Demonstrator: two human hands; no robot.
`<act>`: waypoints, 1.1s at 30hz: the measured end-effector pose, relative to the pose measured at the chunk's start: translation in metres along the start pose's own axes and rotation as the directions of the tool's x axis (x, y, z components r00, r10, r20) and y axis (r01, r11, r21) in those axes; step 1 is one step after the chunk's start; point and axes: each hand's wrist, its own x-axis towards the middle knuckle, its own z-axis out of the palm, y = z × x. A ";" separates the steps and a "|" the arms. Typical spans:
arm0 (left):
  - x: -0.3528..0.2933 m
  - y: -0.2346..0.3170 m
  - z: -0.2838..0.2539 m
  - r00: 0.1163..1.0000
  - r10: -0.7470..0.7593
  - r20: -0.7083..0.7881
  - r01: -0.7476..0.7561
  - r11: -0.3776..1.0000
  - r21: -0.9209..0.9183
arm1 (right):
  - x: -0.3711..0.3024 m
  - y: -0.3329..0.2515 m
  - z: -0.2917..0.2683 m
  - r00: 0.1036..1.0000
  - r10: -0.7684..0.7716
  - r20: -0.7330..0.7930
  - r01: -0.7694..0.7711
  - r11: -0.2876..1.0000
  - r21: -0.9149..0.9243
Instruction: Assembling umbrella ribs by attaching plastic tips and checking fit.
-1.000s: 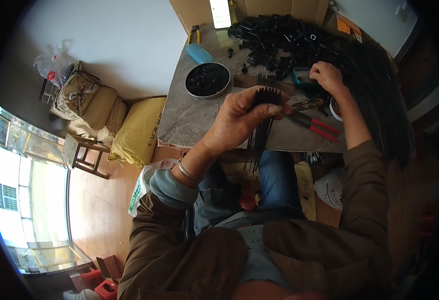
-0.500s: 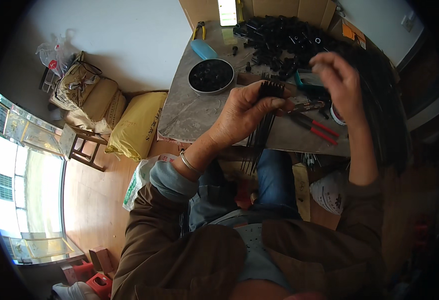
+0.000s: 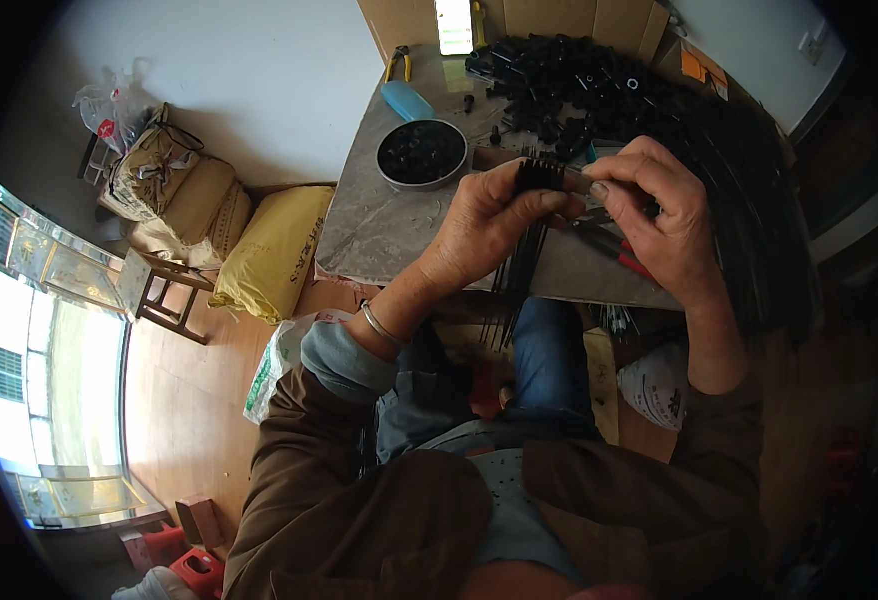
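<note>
My left hand (image 3: 484,228) is closed around a bundle of thin black strips (image 3: 527,265). Their upper ends fan out in a row above the thumb and the long ends hang below the hand, past the table's near edge. To its right, my right hand (image 3: 667,215) is in a pinch, thumb and forefinger close to my left fingertips. Whatever sits between those fingertips is too small to make out. Pliers with red handles (image 3: 635,265) lie on the table under my right hand, partly covered by it.
On the grey table (image 3: 359,225) are a round tin (image 3: 422,187) of small black parts, a blue object (image 3: 407,100) and a heap of black parts (image 3: 569,85). Long black strips (image 3: 759,210) drape over the right side. A lit phone (image 3: 454,28) stands at the back.
My right hand has come down and to the left, from above the table to my left fingertips, and its fingers have closed into a pinch. My left hand has barely moved.
</note>
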 end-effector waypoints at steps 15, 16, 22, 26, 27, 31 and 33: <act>0.002 0.004 0.000 0.995 -0.038 0.088 0.036 0.999 0.024 | 0.013 -0.005 -0.009 0.967 -0.251 0.049 0.256 0.943 -0.214; 0.003 0.005 -0.001 0.993 -0.033 0.110 0.031 0.999 0.026 | 0.013 -0.005 -0.009 0.966 -0.253 0.050 0.258 0.942 -0.213; 0.009 0.008 -0.011 0.982 -0.023 0.186 -0.013 0.982 0.191 | 0.008 0.001 -0.004 0.995 -0.093 0.027 0.093 0.996 -0.001; 0.012 0.010 -0.014 0.984 -0.022 0.176 -0.043 0.933 0.358 | 0.010 0.001 -0.004 0.994 -0.097 0.041 0.096 0.995 0.023; 0.012 0.010 -0.014 0.984 0.014 0.178 -0.075 0.936 0.343 | 0.010 -0.001 -0.003 0.992 -0.118 0.037 0.120 0.992 -0.041; 0.010 0.013 -0.016 0.984 -0.007 0.177 -0.050 0.949 0.312 | 0.015 -0.002 -0.003 0.977 -0.203 0.060 0.208 0.975 -0.075; 0.011 0.014 -0.020 0.980 0.007 0.197 -0.086 0.917 0.391 | 0.014 0.001 0.003 0.994 -0.068 0.081 0.060 0.994 0.095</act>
